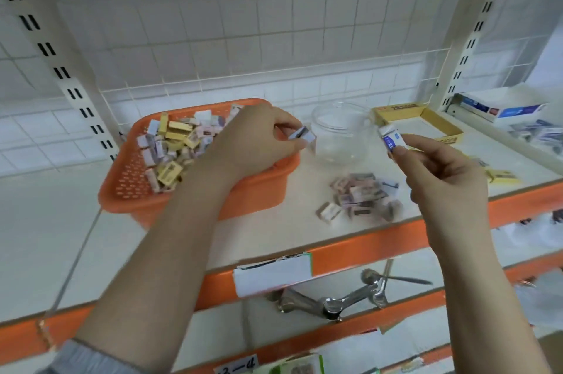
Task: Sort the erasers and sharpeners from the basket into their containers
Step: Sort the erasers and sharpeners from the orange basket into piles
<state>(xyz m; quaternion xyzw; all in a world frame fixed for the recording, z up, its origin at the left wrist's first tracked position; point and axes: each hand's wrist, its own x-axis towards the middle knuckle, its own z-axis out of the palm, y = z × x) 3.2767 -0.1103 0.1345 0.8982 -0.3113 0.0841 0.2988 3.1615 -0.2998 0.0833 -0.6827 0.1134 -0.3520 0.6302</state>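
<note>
Left hand (253,142) pinches small eraser (301,134) over basket (137,187) of mixed pieces; right hand (441,172) pinches blue-sleeved eraser (391,137). Jar (341,133) looks empty; tray (426,120) contents unclear.

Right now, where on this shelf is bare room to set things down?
Bare shelf lies left of the basket, and a strip in front of it. Crowded: between the jar, the pile and the box.

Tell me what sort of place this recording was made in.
Probably a stationery shop or its stockroom: slotted metal shelving uprights, orange-edged shelves with a paper price label, and an orange basket of small boxed erasers and sharpeners.
</note>
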